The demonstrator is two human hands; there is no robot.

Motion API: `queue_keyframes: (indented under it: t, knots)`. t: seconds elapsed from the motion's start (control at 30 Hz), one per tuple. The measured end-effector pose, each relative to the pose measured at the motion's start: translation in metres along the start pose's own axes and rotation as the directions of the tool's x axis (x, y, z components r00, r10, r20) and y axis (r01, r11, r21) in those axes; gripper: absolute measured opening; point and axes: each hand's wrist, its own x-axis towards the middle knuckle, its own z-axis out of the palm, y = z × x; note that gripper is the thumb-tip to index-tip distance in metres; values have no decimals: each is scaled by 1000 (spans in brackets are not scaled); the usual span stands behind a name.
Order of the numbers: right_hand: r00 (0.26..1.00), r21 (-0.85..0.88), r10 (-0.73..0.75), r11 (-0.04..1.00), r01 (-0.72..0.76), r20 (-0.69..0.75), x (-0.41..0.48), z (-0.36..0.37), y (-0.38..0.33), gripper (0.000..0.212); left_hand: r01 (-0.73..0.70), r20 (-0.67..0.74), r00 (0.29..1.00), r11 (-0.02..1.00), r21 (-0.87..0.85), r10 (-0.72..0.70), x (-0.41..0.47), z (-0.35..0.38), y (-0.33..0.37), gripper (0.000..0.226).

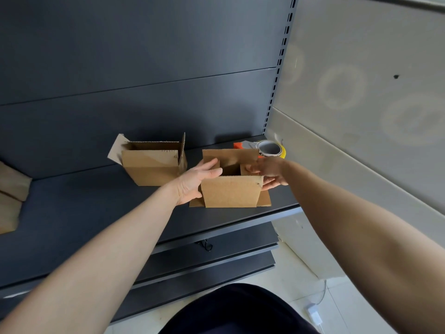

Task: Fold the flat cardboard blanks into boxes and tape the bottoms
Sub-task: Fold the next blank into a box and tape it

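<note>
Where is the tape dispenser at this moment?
In the head view the tape dispenser lies at the right end of the dark shelf, just behind the right box and near the slotted post.

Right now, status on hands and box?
Left hand flat on open brown cardboard box, left side. Right hand grips right side. Orange-handled tape dispenser behind box.

- dark shelf [96, 213] is bearing an open box [154, 165] at twelve o'clock;
- second box [231, 192] is sitting at two;
- tape dispenser [267, 148] is lying at one;
- blanks [10, 196] are lying at nine
</note>
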Motion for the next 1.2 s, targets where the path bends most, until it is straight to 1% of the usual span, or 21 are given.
queue_keyframes:
  t: [0.1, 0.17, 0.23, 0.27, 0.4, 0.53, 0.57, 0.63, 0.73, 0.8, 0.87, 0.93, 1.0, 1.1, 1.2]
  knots:
    - [993, 173, 11, 984, -32, 121, -6, -10, 1, 50, -1, -8, 1000, 1000, 4, 1, 0, -1, 0, 88]
    - [982, 276, -1, 960, -52, 189, -9, -16, 1, 66, 3, -8, 1000, 1000, 1, -3, 0, -1, 0, 88]
    - [979, 314, -3, 947, -63, 205, -8, -17, 0, 79, 12, 3, 1000, 1000, -29, -12, -1, -1, 0, 87]
    - [980, 313, 2, 948, -66, 200, -8, -16, 0, 80, 16, 10, 1000, 999, -42, -16, -2, -2, 0, 86]
    - [986, 283, 22, 957, -69, 165, -6, -13, -4, 76, 4, -3, 1000, 999, -54, -4, -5, -6, -2, 79]
    - [988, 253, 48, 964, -85, 147, -4, -10, -6, 78, -46, -116, 992, 997, -61, 39, -8, -2, -3, 54]
    - [988, 253, 49, 964, -85, 145, -3, -10, -6, 77, -59, -157, 986, 996, -60, 49, -8, -1, -3, 51]
    - [989, 251, 46, 965, -80, 137, -3, -10, -6, 72, -66, -250, 967, 997, -36, 55, -7, 3, -2, 53]
    - [989, 242, 46, 967, -81, 144, -6, -9, -7, 54, -70, -369, 925, 995, 75, 93, -3, 9, -2, 65]
    - [987, 239, 48, 968, -83, 151, -7, -9, -6, 52, -76, -390, 913, 988, 136, 124, -2, 13, -3, 74]
    - [988, 234, 41, 969, -76, 148, -6, -9, -6, 54, -82, -383, 913, 983, 165, 141, -2, 15, -2, 74]
    - [989, 226, 39, 971, -71, 143, -5, -9, -5, 55, -87, -377, 913, 978, 188, 154, -3, 15, -2, 67]
    - [988, 200, 43, 977, -73, 147, -3, -8, -3, 53, -92, -362, 915, 966, 240, 177, -5, 16, 0, 54]
    - [992, 67, 40, 997, -49, 122, 3, -3, 2, 46, -78, -359, 915, 953, 292, 184, -7, 19, 0, 28]
    - [997, 25, 41, 999, -43, 68, 5, 3, 3, 39, -64, -373, 911, 952, 299, 178, -8, 19, -1, 17]
